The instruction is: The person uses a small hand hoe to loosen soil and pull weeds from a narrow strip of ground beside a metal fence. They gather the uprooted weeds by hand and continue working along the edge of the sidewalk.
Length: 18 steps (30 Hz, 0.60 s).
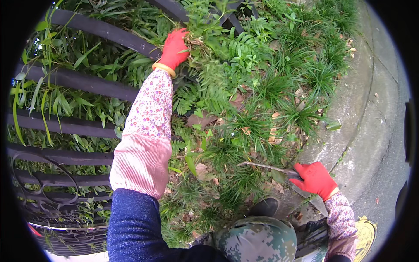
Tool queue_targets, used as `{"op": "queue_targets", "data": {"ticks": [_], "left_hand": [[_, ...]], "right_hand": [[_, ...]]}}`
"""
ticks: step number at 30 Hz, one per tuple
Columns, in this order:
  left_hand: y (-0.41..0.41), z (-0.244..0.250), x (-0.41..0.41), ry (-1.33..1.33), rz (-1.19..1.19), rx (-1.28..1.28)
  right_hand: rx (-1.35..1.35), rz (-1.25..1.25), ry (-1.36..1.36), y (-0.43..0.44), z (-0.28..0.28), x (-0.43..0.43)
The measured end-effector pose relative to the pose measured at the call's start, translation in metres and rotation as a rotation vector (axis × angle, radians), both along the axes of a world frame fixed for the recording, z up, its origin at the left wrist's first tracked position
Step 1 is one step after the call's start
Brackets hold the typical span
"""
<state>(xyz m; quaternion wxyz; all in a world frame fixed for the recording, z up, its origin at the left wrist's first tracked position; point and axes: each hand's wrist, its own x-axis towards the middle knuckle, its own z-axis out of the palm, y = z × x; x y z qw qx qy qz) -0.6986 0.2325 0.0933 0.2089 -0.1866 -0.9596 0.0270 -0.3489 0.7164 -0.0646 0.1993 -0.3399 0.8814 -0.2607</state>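
Note:
My left hand (175,49), in a red glove, reaches far forward beside the metal fence and is closed around a clump of pulled weeds (197,44). Green stems and dry, brownish strands stick out past its fingers. On the right, my right hand (316,180), also red-gloved, grips the dark handle of a small sickle (263,165). Its thin, slightly hooked blade points left over the grass tufts (245,183). Fern fronds (212,86) grow just below the left hand.
Dark fence bars (78,78) run along the left, with bamboo-like leaves (62,108) pushing through. A concrete kerb (353,121) borders the planting on the right. Dry leaves (203,119) lie among the grass. My shoe (264,207) and camouflage-clad knee (258,234) are at the bottom, near a yellow cover (366,234).

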Motion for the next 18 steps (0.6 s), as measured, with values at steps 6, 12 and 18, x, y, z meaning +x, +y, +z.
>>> {"op": "queue_targets", "data": {"ticks": [6, 12, 18], "left_hand": [[-0.003, -0.02, -0.003, -0.199, 0.029, 0.529], [-0.021, -0.048, 0.168, -0.531, -0.15, 0.329], [-0.018, -0.086, 0.328, -0.793, 0.343, -0.536]], "right_hand": [[0.012, 0.05, 0.003, -0.02, -0.001, -0.001], [-0.006, 0.05, -0.059, -0.01, -0.007, -0.006], [-0.015, 0.015, -0.048, -0.017, -0.012, -0.012]]}}
